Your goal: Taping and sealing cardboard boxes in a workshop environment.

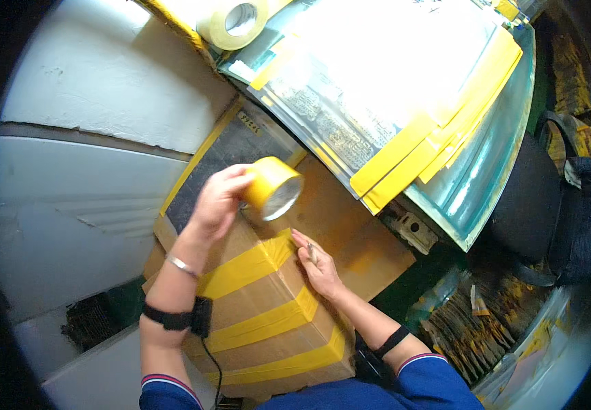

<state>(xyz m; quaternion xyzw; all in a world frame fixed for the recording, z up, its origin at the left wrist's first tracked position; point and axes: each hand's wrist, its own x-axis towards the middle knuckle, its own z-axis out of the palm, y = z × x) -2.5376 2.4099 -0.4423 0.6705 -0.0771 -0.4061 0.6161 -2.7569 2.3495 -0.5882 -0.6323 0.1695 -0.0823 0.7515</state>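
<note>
A cardboard box [254, 292] stands in front of me, with several yellow tape bands [261, 324] running across its top and over the right edge. My left hand [219, 203] is closed on a roll of yellow tape [265, 181], held above the box's far end; the roll is slightly blurred. At the far right corner of the box, the fingertips of my right hand [320, 268] touch the end of the farthest tape band. A small slim grey object [312, 253] sits between the thumb and fingers of that hand; its kind cannot be made out.
Beyond the box stands a glass-edged table [507, 147] with yellow strips [439, 137], papers and a pale tape roll [235, 24]. A dark chair [534, 198] is at the right, above stacked cardboard pieces [480, 324]. White panels [97, 184] line the left.
</note>
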